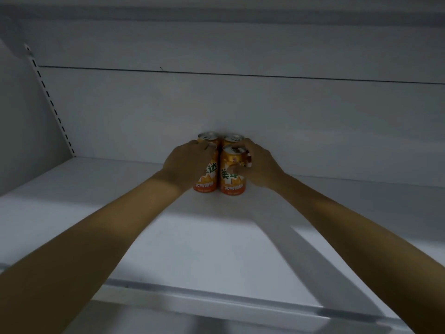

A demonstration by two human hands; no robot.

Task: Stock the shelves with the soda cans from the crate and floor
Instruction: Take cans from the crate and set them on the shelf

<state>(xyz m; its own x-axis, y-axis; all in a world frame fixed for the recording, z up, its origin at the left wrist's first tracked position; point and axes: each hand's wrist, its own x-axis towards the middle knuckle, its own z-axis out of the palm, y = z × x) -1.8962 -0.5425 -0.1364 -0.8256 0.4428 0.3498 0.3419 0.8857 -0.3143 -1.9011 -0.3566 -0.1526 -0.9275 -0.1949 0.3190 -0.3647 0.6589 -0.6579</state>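
Note:
Several orange soda cans stand upright in a tight cluster at the back of a white shelf (120,213), against the rear wall. My left hand (185,162) grips the front left can (209,182), covering most of it. My right hand (258,165) grips the front right can (232,174), its thumb across the label. Behind them stand a back left can (208,137) and a back right can (233,139), of which only the tops show. Both front cans rest on the shelf.
The shelf's metal front edge (216,300) runs across the bottom of the view. A slotted upright (51,102) stands at the back left corner. Another shelf's underside (216,10) hangs overhead. Bare shelf surface extends left and right of the cans.

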